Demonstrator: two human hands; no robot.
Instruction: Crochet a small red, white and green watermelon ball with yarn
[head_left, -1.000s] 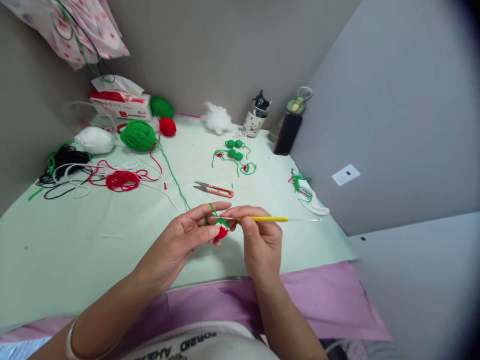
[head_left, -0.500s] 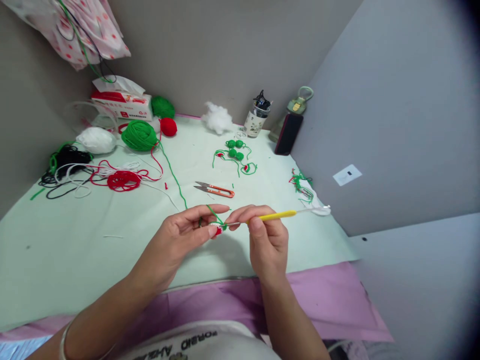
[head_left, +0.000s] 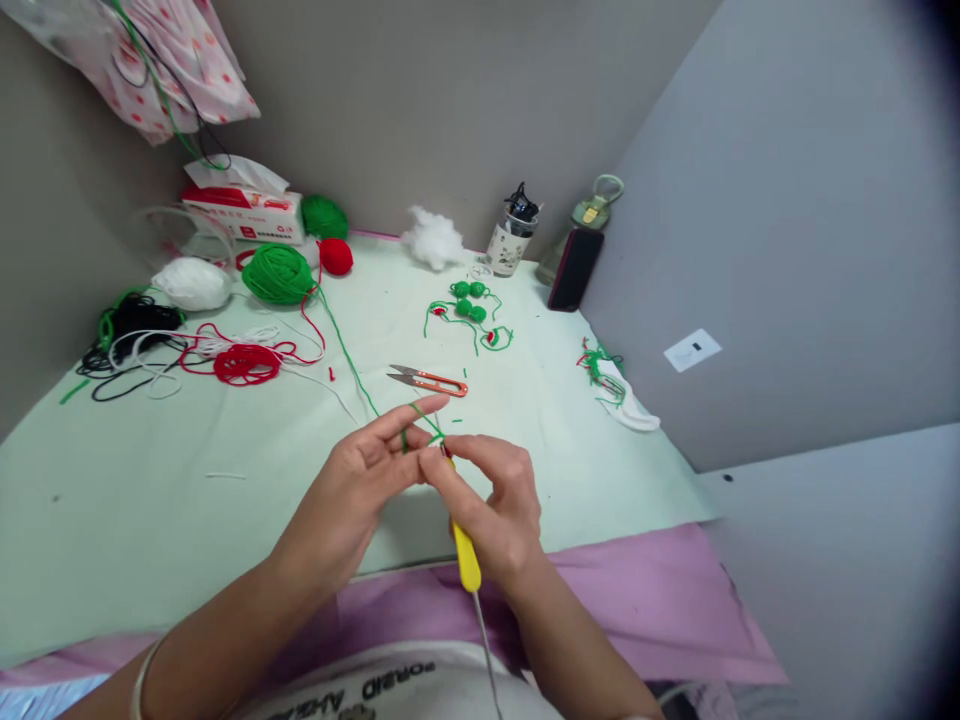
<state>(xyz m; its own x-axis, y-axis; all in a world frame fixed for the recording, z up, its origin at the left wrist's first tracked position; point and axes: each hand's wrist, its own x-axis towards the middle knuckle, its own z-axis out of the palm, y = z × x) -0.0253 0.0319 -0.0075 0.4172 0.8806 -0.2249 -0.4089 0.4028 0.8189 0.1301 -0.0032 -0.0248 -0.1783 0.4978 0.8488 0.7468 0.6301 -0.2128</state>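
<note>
My left hand [head_left: 367, 465] pinches a small crochet piece [head_left: 437, 440], mostly hidden by fingertips, with a bit of white and red showing. Green yarn [head_left: 352, 362] runs from the green ball to this hand and stretches over its raised index finger. My right hand [head_left: 491, 500] has thumb and forefinger at the same piece. A crochet hook with a yellow handle [head_left: 466, 560] is held in it, tilted steeply, with its other metal end reaching down toward my shirt. Just beyond the hands lie thread snips [head_left: 429, 380] with orange handles.
At the left are a green yarn ball [head_left: 277, 273], a red ball [head_left: 335, 257], loose red yarn [head_left: 247, 364] and a tissue box [head_left: 244, 215]. Small green crochet pieces [head_left: 470, 308], white stuffing [head_left: 433, 240], a cup [head_left: 510, 245] and a phone [head_left: 576, 270] are farther back.
The yellow hook has swung from pointing right to pointing down toward me. My right hand has moved left, its thumb and forefinger now at the crochet piece.
</note>
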